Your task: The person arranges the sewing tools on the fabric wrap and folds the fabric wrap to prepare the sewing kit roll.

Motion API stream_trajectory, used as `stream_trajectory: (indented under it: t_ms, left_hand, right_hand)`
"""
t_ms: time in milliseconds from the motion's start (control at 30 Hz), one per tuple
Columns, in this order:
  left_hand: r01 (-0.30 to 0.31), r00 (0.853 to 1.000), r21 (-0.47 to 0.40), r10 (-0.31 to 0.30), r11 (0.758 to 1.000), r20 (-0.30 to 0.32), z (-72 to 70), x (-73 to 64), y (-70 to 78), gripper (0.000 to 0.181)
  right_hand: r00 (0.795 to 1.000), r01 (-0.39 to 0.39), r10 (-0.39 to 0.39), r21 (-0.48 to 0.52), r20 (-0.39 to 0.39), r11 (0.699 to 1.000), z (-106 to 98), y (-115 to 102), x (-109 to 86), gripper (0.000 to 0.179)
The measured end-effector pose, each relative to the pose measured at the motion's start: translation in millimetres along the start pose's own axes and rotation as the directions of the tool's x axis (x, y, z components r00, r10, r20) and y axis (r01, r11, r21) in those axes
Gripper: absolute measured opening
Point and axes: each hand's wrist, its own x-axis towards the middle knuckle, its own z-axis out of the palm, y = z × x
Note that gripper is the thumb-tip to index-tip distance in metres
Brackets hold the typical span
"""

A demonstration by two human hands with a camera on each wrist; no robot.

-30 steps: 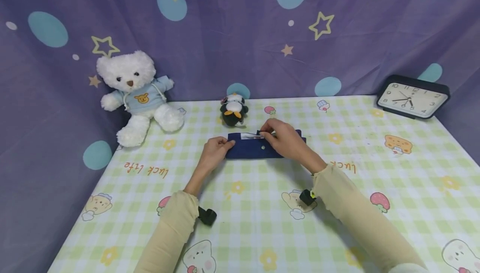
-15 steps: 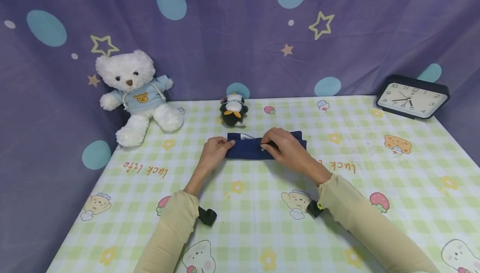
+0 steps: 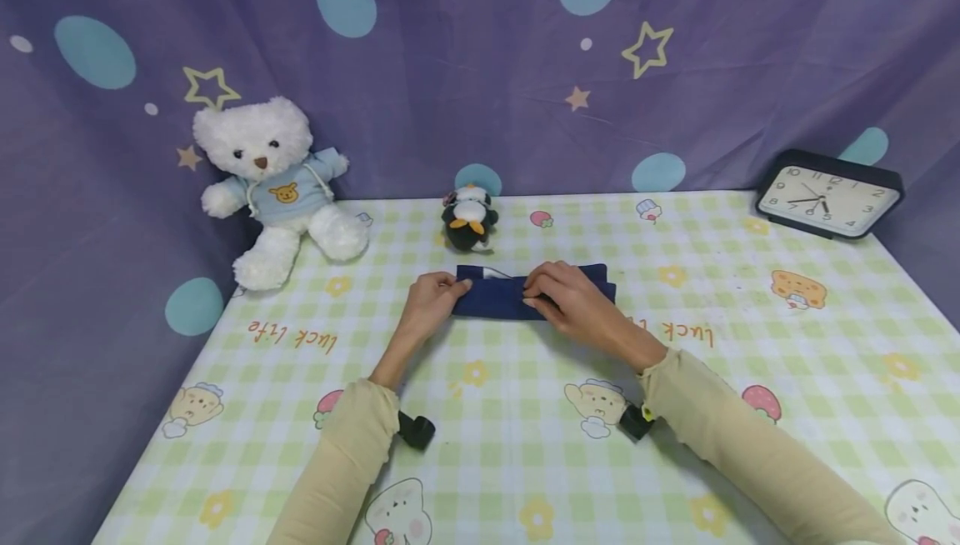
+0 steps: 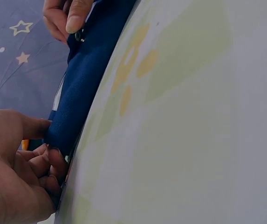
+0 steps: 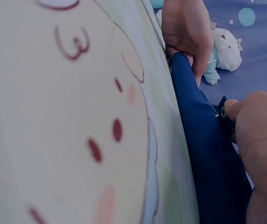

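Note:
A navy blue fabric pouch (image 3: 491,302) lies flat across the table, a strip of white showing at its upper opening. At its left end, the thumb and fingers of my left hand (image 3: 431,305) pinch the cloth. My right hand (image 3: 576,299) is at the middle of the opening, pinching a small dark tab (image 5: 223,108) between thumb and fingers. A round metal snap (image 4: 79,35) shows right under the right thumb in the left wrist view. In the head view, the right fingers hide the snap and part of the pouch's right half.
Behind the pouch sits a small penguin plush (image 3: 469,220). A white teddy bear (image 3: 273,187) leans at the back left, and a black-framed clock (image 3: 828,195) stands at the back right. A checked cloth (image 3: 510,445) covers the table; a purple curtain (image 3: 420,95) hangs behind.
My right hand has come down from the pouch's upper edge toward the snap, bringing the tab over the front and covering part of the white strip. My left hand has stayed in place.

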Motion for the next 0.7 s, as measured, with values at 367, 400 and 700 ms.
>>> stream_trajectory:
  t_ms: [367, 400, 700]
  left_hand:
    - [0.004, 1.0, 0.009, -0.004, 1.0, 0.004, 0.3, 1.6, 0.3, 0.034]
    - [0.002, 1.0, 0.013, -0.002, 1.0, 0.004, 0.1, 1.4, 0.6, 0.034]
    - [0.001, 1.0, 0.013, -0.001, 1.0, 0.01, -0.9, 1.2, -0.6, 0.034]
  right_hand:
    - [0.991, 0.11, -0.097, -0.153, 0.09, 0.982, -8.1, -3.1, -9.3, 0.021]
    - [0.988, 0.124, -0.105, -0.185, 0.111, 0.975, -9.4, -4.5, -10.0, 0.023]
    - [0.96, 0.189, -0.074, -0.431, 0.27, 0.883, -13.3, -17.1, -10.7, 0.031]
